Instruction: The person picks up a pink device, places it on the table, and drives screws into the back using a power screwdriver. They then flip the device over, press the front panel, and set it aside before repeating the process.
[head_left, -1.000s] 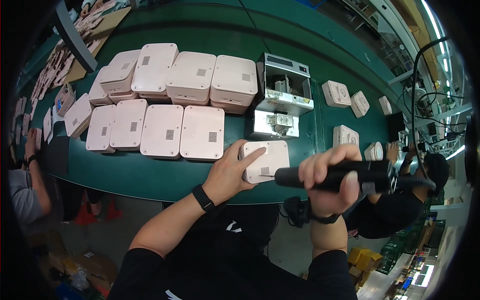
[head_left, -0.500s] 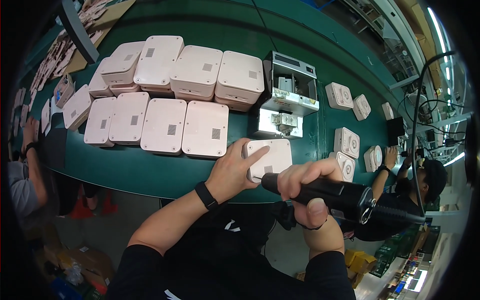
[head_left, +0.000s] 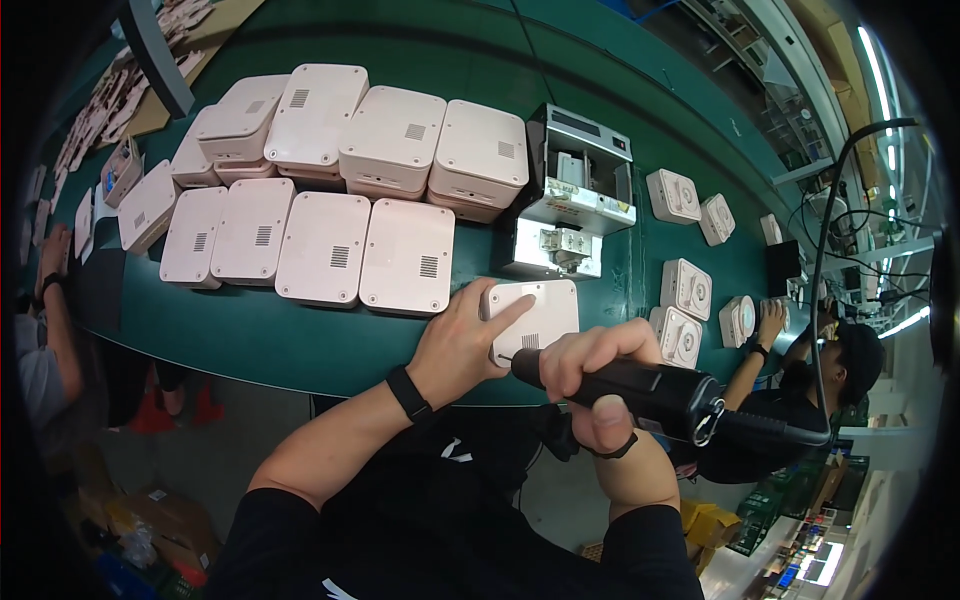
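A white square plastic box [head_left: 557, 303] with a vent grille lies at the near edge of the green table. My left hand [head_left: 452, 342] is closed round its left side, thumb low and index finger stretched over the top face. In my right hand [head_left: 597, 372] is a black electric screwdriver [head_left: 650, 392], gripped along its body and tilted, with a cable running off its rear end. Its bit meets the box's near left corner; whether a screw sits under the tip is too small to tell.
Rows of similar white boxes [head_left: 408, 255], some stacked, stand at the left and back. A black and silver machine [head_left: 580, 160] stands behind my box. Several smaller white units [head_left: 687, 288] lie to the right. Co-workers' hands [head_left: 770, 325] are at the right and far left.
The view has shifted slightly, so the scene sits a little further left. My hands, the box and the screwdriver keep nearly the same arrangement, with the bit still at the same corner.
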